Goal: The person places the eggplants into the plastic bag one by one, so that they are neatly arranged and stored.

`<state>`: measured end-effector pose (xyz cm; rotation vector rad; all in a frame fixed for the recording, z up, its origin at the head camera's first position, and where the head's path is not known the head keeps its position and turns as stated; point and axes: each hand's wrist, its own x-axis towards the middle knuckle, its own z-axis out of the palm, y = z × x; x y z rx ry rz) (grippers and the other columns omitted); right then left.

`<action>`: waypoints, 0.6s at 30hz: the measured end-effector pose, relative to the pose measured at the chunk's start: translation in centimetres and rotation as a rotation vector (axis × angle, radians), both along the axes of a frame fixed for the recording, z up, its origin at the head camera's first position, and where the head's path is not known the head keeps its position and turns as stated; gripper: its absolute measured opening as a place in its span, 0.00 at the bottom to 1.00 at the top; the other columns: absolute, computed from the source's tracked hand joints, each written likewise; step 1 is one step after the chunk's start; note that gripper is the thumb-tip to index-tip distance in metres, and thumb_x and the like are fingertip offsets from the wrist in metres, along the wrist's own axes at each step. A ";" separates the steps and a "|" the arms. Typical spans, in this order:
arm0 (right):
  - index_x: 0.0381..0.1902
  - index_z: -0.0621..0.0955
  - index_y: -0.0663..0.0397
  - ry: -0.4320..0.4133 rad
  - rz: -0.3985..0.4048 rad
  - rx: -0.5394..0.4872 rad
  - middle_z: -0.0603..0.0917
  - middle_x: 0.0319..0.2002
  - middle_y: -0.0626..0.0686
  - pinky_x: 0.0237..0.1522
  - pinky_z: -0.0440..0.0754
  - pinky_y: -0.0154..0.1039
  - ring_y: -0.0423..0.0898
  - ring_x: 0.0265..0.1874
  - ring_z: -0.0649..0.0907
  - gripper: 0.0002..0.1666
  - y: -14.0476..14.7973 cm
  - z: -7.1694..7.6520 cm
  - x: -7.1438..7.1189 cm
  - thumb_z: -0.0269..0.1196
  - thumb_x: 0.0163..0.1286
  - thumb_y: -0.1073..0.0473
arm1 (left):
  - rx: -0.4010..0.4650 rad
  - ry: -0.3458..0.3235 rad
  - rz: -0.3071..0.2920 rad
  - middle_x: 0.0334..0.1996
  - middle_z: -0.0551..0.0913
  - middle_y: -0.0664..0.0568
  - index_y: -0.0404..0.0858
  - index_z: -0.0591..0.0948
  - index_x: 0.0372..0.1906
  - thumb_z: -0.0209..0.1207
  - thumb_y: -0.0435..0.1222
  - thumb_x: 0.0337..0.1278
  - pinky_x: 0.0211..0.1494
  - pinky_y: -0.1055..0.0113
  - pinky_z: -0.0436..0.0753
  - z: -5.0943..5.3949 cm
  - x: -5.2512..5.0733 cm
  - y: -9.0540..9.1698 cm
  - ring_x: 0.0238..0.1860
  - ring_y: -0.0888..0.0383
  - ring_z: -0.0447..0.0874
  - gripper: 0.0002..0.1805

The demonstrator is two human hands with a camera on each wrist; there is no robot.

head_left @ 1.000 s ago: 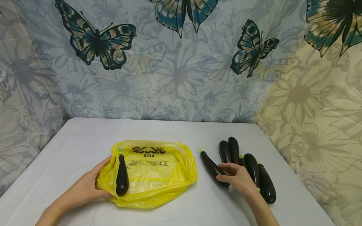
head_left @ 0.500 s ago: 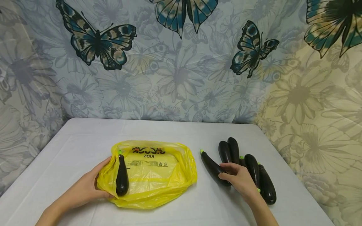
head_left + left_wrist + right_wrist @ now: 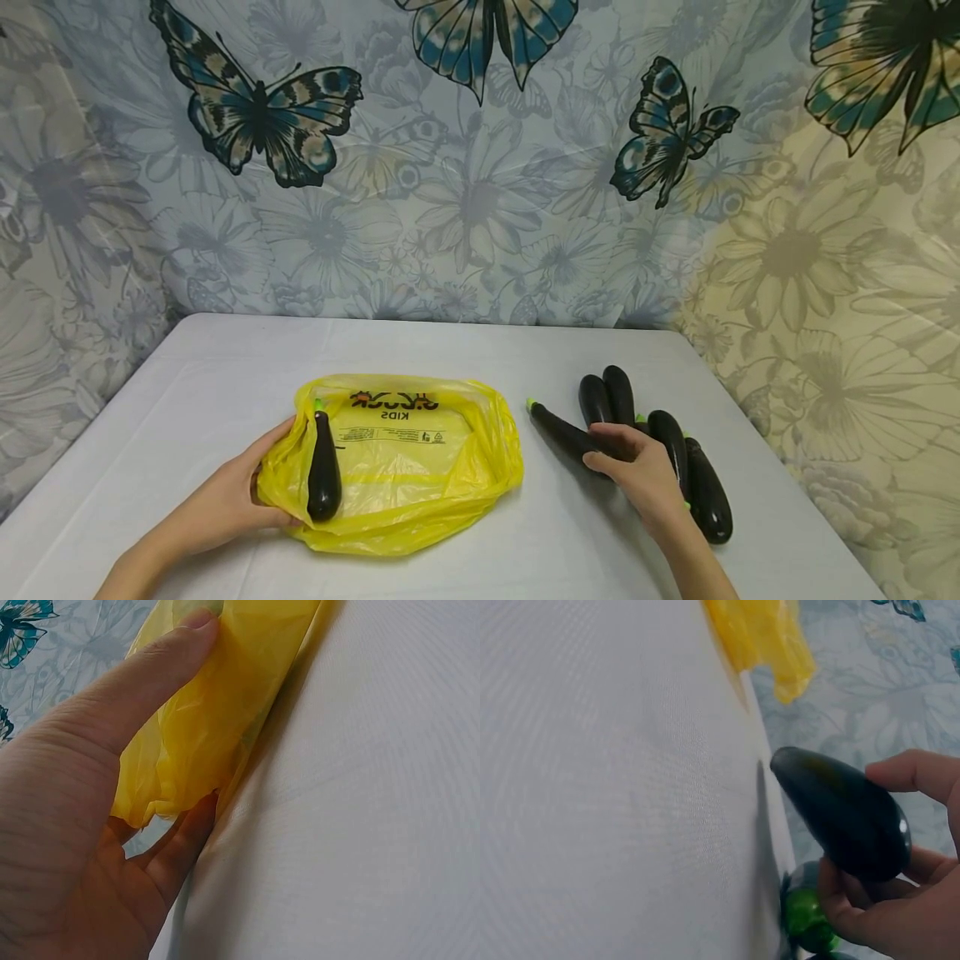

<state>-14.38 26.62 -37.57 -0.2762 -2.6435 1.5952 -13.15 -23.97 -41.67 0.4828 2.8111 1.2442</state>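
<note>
An open yellow plastic bag (image 3: 420,475) with mirrored black print lies on the table, one dark eggplant (image 3: 324,471) inside its rim at the left. My left hand (image 3: 232,492) holds the bag's left side, thumb above and fingers below in the left wrist view. To the right of the bag, my right hand (image 3: 641,479) grips another eggplant (image 3: 558,429) by its thick end, its green tip pointing left toward the bag. In the right wrist view this eggplant (image 3: 847,814) sits between thumb and fingers, raised off the tabletop.
Several more eggplants (image 3: 708,492) lie in a group beside and behind my right hand, partly hidden by it. A white cloth (image 3: 247,358) covers the table. Behind it hangs a curtain (image 3: 480,208) printed with flowers and butterflies.
The eggplant in my right hand has swung flatter and lifted slightly, its thick end rising away from the table. My right hand has shifted a little; the left hand and bag stay put.
</note>
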 end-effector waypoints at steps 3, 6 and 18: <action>0.61 0.78 0.58 0.029 -0.021 -0.055 0.81 0.57 0.54 0.50 0.74 0.26 0.44 0.56 0.77 0.33 0.0 0.1 0.0 0.74 0.57 0.61 | 0.002 0.002 0.000 0.71 0.63 0.36 0.46 0.51 0.79 0.78 0.54 0.34 0.60 0.29 0.63 0.0 0.0 0.0 0.66 0.33 0.63 0.66; 0.62 0.77 0.59 0.069 -0.053 -0.111 0.80 0.58 0.55 0.49 0.75 0.25 0.42 0.55 0.77 0.35 0.1 0.2 0.1 0.75 0.57 0.60 | 0.003 0.004 -0.001 0.71 0.63 0.36 0.46 0.51 0.79 0.78 0.54 0.35 0.60 0.29 0.63 0.0 0.1 0.0 0.66 0.32 0.63 0.66; 0.62 0.73 0.67 0.203 -0.252 -0.522 0.71 0.60 0.59 0.51 0.78 0.29 0.43 0.56 0.78 0.39 0.3 0.7 -0.3 0.75 0.52 0.71 | 0.003 -0.002 0.000 0.71 0.62 0.36 0.45 0.51 0.79 0.78 0.54 0.35 0.60 0.29 0.63 0.0 0.0 0.0 0.66 0.32 0.62 0.66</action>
